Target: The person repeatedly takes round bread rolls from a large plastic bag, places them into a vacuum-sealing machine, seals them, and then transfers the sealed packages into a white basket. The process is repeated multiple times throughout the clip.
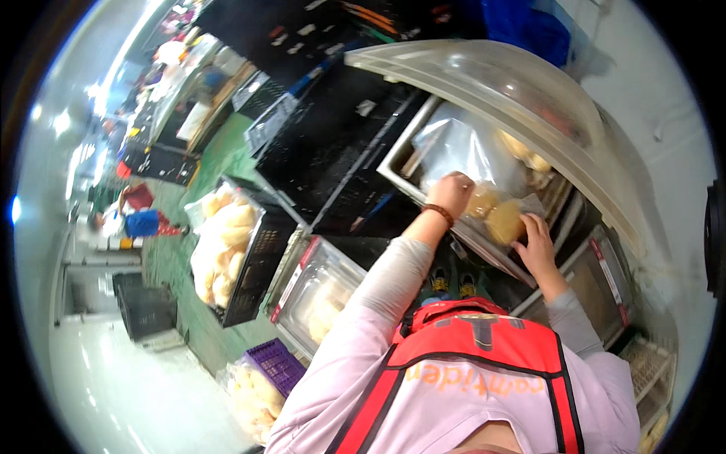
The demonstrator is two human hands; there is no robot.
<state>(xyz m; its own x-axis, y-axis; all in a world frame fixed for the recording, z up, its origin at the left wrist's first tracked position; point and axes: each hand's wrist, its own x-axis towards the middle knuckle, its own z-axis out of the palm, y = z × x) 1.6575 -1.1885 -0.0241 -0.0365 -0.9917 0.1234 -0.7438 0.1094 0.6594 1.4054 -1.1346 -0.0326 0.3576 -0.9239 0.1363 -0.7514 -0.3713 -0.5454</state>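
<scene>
A clear plastic bag [471,153] lies inside an open-topped container [405,184] in front of me, with pale yellow, rounded pieces [505,221] at its near end. My left hand [452,196], wearing a beaded bracelet, is closed on the gathered plastic of the bag. On the right, my right hand [536,247] touches the side of a rounded piece, fingers spread, seemingly through the plastic. What the pieces are, I cannot tell for sure. More pale yellow pieces [524,150] lie deeper in the container, partly behind a raised translucent lid [510,85].
Black crates [340,136] stand beyond the container. To the left are a black crate [249,267] with a bag of pale yellow pieces [227,244], a clear bin [312,295] and a purple crate [278,363]. A person [139,221] is on the green floor far left. A wall [652,142] rises at right.
</scene>
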